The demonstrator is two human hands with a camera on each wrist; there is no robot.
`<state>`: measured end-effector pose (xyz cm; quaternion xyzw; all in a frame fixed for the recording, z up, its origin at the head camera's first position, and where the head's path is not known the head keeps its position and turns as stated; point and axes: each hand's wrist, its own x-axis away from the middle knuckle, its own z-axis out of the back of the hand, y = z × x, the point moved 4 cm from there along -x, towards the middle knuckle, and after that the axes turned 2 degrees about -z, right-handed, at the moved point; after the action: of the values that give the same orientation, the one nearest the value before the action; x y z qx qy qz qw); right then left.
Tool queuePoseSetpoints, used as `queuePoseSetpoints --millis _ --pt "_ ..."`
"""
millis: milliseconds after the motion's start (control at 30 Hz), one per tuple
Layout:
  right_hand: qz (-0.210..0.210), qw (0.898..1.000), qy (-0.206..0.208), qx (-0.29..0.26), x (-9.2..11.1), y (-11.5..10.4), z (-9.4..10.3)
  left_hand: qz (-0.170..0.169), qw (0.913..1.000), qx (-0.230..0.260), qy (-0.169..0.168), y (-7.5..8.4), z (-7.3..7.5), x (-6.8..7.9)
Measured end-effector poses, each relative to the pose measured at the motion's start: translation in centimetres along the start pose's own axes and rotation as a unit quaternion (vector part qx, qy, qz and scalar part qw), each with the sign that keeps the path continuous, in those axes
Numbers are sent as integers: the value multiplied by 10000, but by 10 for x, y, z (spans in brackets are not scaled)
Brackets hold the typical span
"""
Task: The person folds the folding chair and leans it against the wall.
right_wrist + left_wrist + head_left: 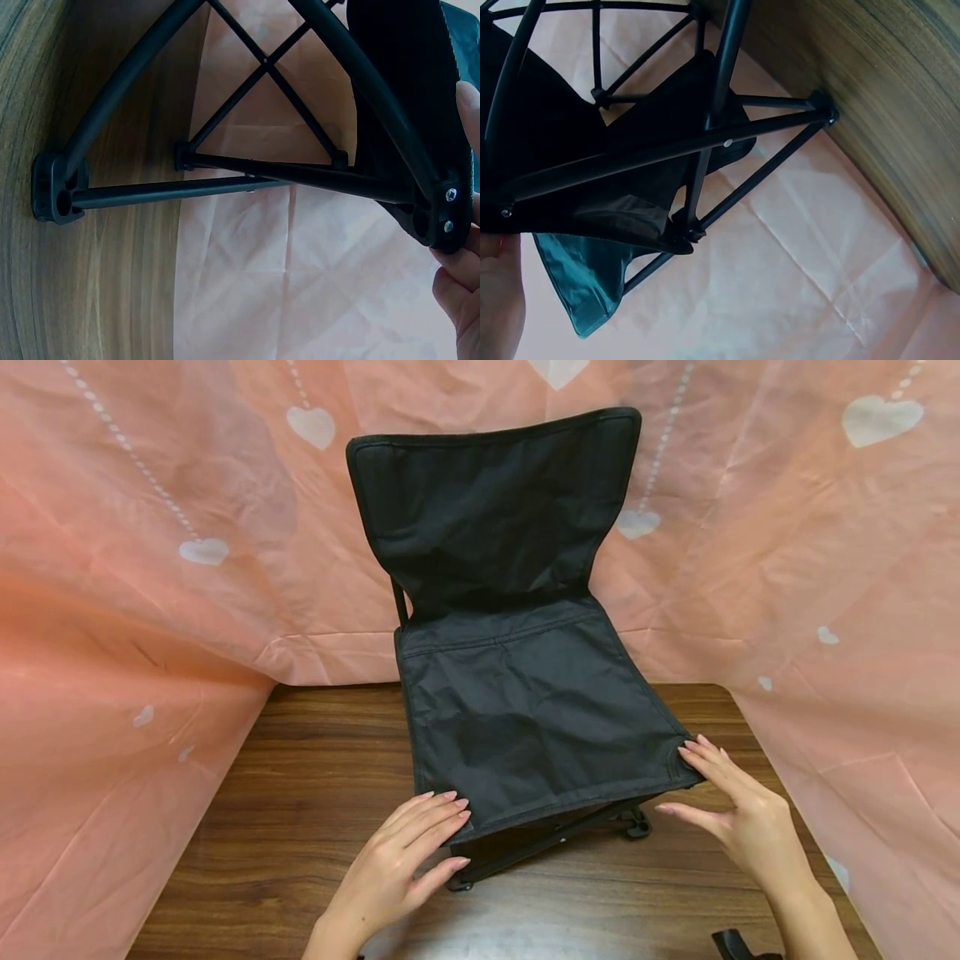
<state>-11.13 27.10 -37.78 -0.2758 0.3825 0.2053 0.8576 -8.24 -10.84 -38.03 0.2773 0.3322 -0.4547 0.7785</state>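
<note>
a black folding chair (510, 727) stands upright on a wood-grain surface (307, 768), a pink cloth (187, 460) hanging behind it and along both sides. the two hands are well apart, one at each front corner of the seat. the left hand (401, 852) rests extended fingers over its corner, the thumb spread away below; the right hand (757, 818) touches the other corner with fingers fairly straight, thumb also apart. neither clamps on anything.

the chair is probably light for its bulk, with soft, faintly sleek fabric that creases and gives, over stiff tubes (142, 79) unlikely to bend. nothing about it looks fragile, though the crossed tubes may pinch fingers. the screwed corner bracket (441, 210) seems a firmer hold than the sagging middle of the seat or the floppy backrest (495, 510).
</note>
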Motion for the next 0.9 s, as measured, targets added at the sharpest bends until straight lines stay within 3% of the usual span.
queuePoseSetpoints --millis 267,533,900 --pt "741 9964 90 -405 -3 -4 -5 -174 9995 40 259 -3 1 -1" --pt "1124 9905 179 -772 -6 -12 -3 -211 9990 188 335 -7 7 4" --pt "1469 9632 195 -2240 -10 -30 1 -318 9976 434 439 -12 19 13"
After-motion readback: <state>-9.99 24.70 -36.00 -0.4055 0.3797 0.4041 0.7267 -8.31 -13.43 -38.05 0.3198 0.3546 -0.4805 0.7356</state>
